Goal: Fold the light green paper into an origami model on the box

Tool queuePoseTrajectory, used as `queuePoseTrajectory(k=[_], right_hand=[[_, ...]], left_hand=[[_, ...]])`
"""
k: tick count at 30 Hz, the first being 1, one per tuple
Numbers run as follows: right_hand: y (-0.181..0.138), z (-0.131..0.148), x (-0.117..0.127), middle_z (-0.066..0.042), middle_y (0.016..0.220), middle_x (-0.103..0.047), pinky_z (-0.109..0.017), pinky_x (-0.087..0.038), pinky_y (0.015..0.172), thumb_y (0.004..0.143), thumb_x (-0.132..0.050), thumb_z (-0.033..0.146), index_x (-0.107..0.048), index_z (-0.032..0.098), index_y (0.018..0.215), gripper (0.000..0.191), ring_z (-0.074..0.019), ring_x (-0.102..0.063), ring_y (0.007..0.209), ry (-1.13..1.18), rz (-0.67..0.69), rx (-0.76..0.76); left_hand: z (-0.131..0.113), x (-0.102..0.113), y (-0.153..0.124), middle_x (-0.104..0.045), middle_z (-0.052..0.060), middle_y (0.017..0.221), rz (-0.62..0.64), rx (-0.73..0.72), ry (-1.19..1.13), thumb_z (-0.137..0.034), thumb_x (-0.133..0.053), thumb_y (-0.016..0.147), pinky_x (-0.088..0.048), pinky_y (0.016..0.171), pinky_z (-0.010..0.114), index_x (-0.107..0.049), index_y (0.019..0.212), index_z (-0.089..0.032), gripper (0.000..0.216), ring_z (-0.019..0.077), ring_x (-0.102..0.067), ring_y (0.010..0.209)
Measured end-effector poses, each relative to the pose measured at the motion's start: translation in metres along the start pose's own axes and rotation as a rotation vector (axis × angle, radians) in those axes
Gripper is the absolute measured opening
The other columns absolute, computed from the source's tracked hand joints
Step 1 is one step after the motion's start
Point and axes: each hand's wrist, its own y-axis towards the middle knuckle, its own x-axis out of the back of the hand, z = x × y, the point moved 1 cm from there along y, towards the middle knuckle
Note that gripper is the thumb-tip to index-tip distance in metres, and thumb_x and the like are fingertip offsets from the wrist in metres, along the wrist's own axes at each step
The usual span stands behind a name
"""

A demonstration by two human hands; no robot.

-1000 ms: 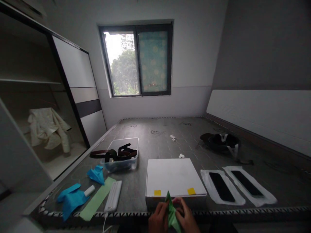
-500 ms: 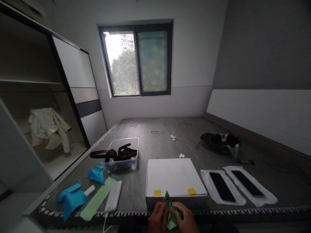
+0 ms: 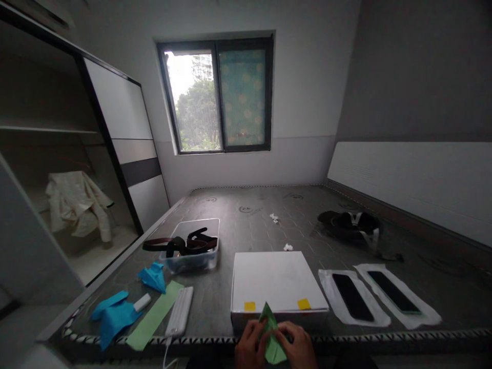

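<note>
Both my hands hold a folded green paper (image 3: 272, 333) at the bottom middle of the view, just in front of a flat white box (image 3: 277, 279). My left hand (image 3: 250, 344) pinches the paper's left side with curled fingers. My right hand (image 3: 298, 344) grips its right side, fingers closed over the folds. The paper's pointed tip stands up against the box's front edge, between two yellow tape tabs (image 3: 249, 306).
The box lies on a dark mattress (image 3: 261, 215). To the left are blue folded papers (image 3: 113, 315), a light green strip (image 3: 154, 315), a white power bank (image 3: 180, 310) and a clear tub with belts (image 3: 190, 246). Two phones on white sheets (image 3: 353, 297) lie right.
The green paper has dropped lower between my hands and its shape has changed with the folding. My fingers have shifted closer over it.
</note>
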Motion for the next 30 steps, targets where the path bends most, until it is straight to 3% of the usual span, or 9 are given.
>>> queuePoseTrajectory(k=[4,8,17,23,30], right_hand=[[0.002,0.002,0.002,-0.005,0.068,-0.074,-0.027,-0.053,0.068,0.068,-0.059,0.074,-0.071,0.023,0.06,0.053,-0.0236,-0.07,0.069,0.072,-0.016,-0.032],[0.004,0.002,0.003,-0.005,0.067,-0.073,-0.025,-0.053,0.068,0.064,-0.065,0.073,-0.068,0.021,0.056,0.052,-0.0226,-0.069,0.069,0.167,-0.023,-0.016],[0.003,0.006,0.002,-0.008,0.084,-0.074,-0.029,-0.053,0.079,0.079,-0.058,0.06,-0.069,0.021,0.07,0.042,-0.0241,-0.069,0.084,0.205,-0.029,0.032],[0.001,0.007,0.001,-0.006,0.074,-0.071,-0.027,-0.053,0.071,0.081,-0.052,0.064,-0.067,0.021,0.072,0.047,-0.0223,-0.067,0.074,0.139,-0.024,0.013],[-0.003,-0.001,-0.003,-0.007,0.084,-0.073,-0.03,-0.052,0.079,0.081,-0.05,0.067,-0.07,0.023,0.077,0.048,-0.0248,-0.068,0.084,0.023,0.007,0.01]], left_hand=[[-0.004,0.0,0.002,-0.073,0.006,0.088,0.015,0.038,-0.044,-0.056,-0.047,0.088,-0.056,0.071,0.022,-0.075,0.102,-0.028,0.043,0.0181,-0.071,0.078],[-0.009,0.0,0.004,-0.072,0.007,0.08,0.031,0.048,-0.117,-0.062,-0.047,0.085,-0.056,0.067,0.024,-0.077,0.088,-0.024,0.048,0.0195,-0.069,0.073],[0.001,0.012,0.016,-0.073,0.007,0.086,-0.039,0.138,-0.133,-0.048,-0.059,0.084,-0.057,0.079,0.031,-0.075,0.077,-0.022,0.03,0.0226,-0.071,0.085],[0.001,0.014,0.016,-0.072,0.007,0.079,-0.012,0.159,-0.147,-0.05,-0.057,0.083,-0.058,0.074,0.03,-0.073,0.074,-0.021,0.034,0.0222,-0.07,0.079],[-0.013,0.007,0.014,-0.067,0.004,0.07,-0.119,0.202,-0.182,-0.06,-0.059,0.079,-0.055,0.065,0.027,-0.07,0.063,-0.02,0.045,0.0197,-0.066,0.068]])
